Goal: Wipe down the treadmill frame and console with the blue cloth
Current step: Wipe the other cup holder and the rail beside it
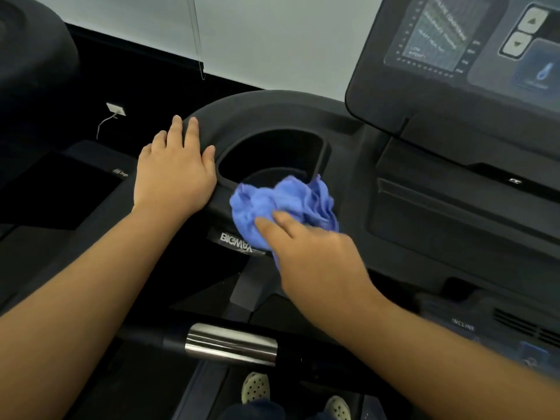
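Left hand (174, 171) flat on frame (272, 110), fingers straight and spread, just beside cup holder (272, 153). Crumpled cloth (285, 201) on holder's near rim — right hand (318, 262) presses it, fingers mostly straight. Console (454, 56) far right, untouched.

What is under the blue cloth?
The cloth lies bunched on the black treadmill frame, at the near rim of the cup holder, with the right hand pressing it. The frame right beneath it is covered.
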The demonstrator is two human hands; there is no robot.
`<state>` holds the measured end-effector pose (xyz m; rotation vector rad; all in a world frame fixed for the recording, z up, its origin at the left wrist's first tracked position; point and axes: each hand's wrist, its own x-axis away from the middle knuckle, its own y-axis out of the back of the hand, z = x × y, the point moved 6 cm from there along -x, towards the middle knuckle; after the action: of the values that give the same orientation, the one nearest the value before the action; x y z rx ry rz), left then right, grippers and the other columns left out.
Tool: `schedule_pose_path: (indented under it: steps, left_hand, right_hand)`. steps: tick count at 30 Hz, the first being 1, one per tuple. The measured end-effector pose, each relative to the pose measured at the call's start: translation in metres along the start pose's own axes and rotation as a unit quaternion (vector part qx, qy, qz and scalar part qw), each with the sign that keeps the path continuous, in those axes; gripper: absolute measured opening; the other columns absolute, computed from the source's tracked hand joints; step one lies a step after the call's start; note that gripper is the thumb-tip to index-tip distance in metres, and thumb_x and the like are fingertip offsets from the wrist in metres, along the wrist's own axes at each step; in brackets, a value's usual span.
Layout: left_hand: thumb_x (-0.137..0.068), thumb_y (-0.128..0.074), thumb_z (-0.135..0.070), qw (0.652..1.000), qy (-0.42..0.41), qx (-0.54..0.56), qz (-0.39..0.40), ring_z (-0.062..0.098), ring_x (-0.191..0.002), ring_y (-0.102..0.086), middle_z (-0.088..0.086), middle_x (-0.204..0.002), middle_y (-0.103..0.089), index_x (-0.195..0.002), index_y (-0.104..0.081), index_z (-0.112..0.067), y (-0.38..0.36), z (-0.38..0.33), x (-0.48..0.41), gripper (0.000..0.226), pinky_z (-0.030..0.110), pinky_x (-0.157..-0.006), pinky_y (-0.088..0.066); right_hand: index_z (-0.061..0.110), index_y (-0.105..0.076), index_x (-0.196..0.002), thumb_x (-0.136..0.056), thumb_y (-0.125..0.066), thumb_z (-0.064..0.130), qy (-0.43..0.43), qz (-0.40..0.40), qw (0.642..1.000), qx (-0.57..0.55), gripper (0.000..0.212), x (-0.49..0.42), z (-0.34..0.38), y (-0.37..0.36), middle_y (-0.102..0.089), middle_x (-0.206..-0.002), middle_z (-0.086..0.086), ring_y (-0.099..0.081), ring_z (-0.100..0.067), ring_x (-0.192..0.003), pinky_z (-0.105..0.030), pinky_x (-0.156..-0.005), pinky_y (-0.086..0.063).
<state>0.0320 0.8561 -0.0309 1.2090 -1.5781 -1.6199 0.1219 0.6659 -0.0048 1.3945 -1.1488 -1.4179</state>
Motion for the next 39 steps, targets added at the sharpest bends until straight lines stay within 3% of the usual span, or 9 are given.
schedule_pose_path:
  steps: [7, 9, 11, 13, 17, 20, 26, 33, 39]
  left_hand:
    - [-0.099, -0.028, -0.04, 1.0, -0.002, -0.003, 0.001, 0.04, -0.135, -0.032, 0.02, -0.153, -0.025, -0.149, -0.023, -0.008, 0.0, 0.0, 0.002, 0.059, 0.052, -0.106, -0.029]
    - [-0.099, -0.028, -0.04, 1.0, -0.003, -0.003, -0.001, 0.041, -0.134, -0.033, 0.02, -0.153, -0.026, -0.149, -0.024, -0.007, 0.001, -0.001, 0.001, 0.06, 0.053, -0.105, -0.03]
    - [-0.099, -0.027, -0.041, 1.0, -0.003, -0.004, -0.001, 0.04, -0.134, -0.033, 0.02, -0.152, -0.027, -0.148, -0.024, -0.007, 0.0, -0.002, 0.002, 0.06, 0.053, -0.106, -0.031]
    - [-0.099, -0.026, -0.042, 1.0, -0.002, -0.003, 0.002, 0.04, -0.135, -0.033, 0.02, -0.153, -0.026, -0.149, -0.023, -0.008, 0.0, -0.004, 0.001, 0.06, 0.052, -0.106, -0.03]
    - [-0.099, -0.026, -0.041, 1.0, 0.0, -0.005, 0.001, 0.04, -0.135, -0.034, 0.02, -0.152, -0.027, -0.149, -0.024, -0.008, 0.0, -0.004, 0.001, 0.06, 0.052, -0.106, -0.031]
    - [-0.099, -0.027, -0.04, 1.0, 0.002, -0.011, 0.004, 0.04, -0.134, -0.035, 0.02, -0.152, -0.028, -0.149, -0.024, -0.007, 0.0, -0.001, 0.001, 0.06, 0.052, -0.105, -0.032]
    - [-0.099, -0.027, -0.043, 1.0, -0.003, -0.009, 0.013, 0.04, -0.133, -0.036, 0.021, -0.151, -0.029, -0.148, -0.026, -0.007, -0.003, 0.0, -0.003, 0.061, 0.052, -0.102, -0.034]
    - [-0.097, -0.019, -0.05, 0.999, 0.009, 0.018, 0.029, 0.034, -0.14, -0.026, 0.015, -0.156, -0.02, -0.15, -0.019, -0.012, -0.003, 0.004, -0.005, 0.065, 0.049, -0.109, -0.026]
    - [-0.097, -0.016, -0.053, 0.999, 0.008, 0.034, 0.03, 0.03, -0.143, -0.021, 0.011, -0.158, -0.016, -0.151, -0.016, -0.017, 0.0, 0.004, -0.003, 0.066, 0.046, -0.112, -0.021]
  right_hand:
    - [0.015, -0.072, -0.107, -0.049, -0.083, 0.012, 0.031, 0.043, 0.998, 0.035, 0.059, 0.039, -0.03, 0.013, -0.068, -0.114, -0.01, -0.071, -0.023, -0.087, -0.023, -0.043, -0.048]
    - [0.019, -0.067, -0.117, -0.064, -0.072, 0.021, 0.052, 0.034, 0.997, 0.044, 0.053, 0.046, -0.037, 0.011, -0.062, -0.127, -0.008, -0.065, -0.025, -0.107, -0.033, -0.068, -0.057]
    - [0.028, -0.052, -0.132, -0.078, -0.045, 0.033, 0.064, 0.062, 0.995, 0.049, 0.055, 0.045, -0.044, 0.002, -0.047, -0.143, -0.005, -0.05, -0.027, -0.127, -0.049, -0.096, -0.042]
    - [0.035, -0.04, -0.138, -0.079, -0.045, 0.037, 0.09, 0.072, 0.992, 0.044, 0.06, 0.037, -0.045, -0.012, -0.036, -0.15, -0.005, -0.039, -0.03, -0.134, -0.058, -0.101, -0.035]
    - [0.03, -0.032, -0.142, -0.059, -0.078, 0.029, 0.15, 0.073, 0.985, 0.039, 0.095, 0.013, -0.028, -0.03, -0.034, -0.15, -0.014, -0.041, -0.035, -0.132, -0.057, -0.097, -0.039]
    - [0.024, -0.028, -0.146, -0.065, -0.076, 0.027, 0.152, 0.06, 0.986, 0.028, 0.094, -0.007, -0.014, -0.03, -0.031, -0.15, -0.019, -0.038, -0.036, -0.134, -0.046, -0.102, -0.034]
    - [0.019, -0.022, -0.149, -0.085, -0.056, 0.036, 0.115, 0.057, 0.992, -0.007, 0.075, -0.041, 0.018, -0.049, -0.02, -0.155, -0.018, -0.024, -0.036, -0.141, -0.053, -0.109, -0.027]
    - [0.011, -0.02, -0.149, -0.09, -0.038, 0.053, 0.045, 0.047, 0.998, 0.002, 0.075, -0.04, 0.014, -0.046, -0.024, -0.153, -0.019, -0.026, -0.034, -0.141, -0.051, -0.109, -0.032]
    - [-0.003, -0.046, -0.135, -0.079, -0.06, 0.04, -0.07, 0.024, 0.995, 0.063, 0.072, 0.0, -0.019, -0.031, -0.048, -0.137, -0.025, -0.048, -0.036, -0.127, -0.051, -0.094, -0.046]
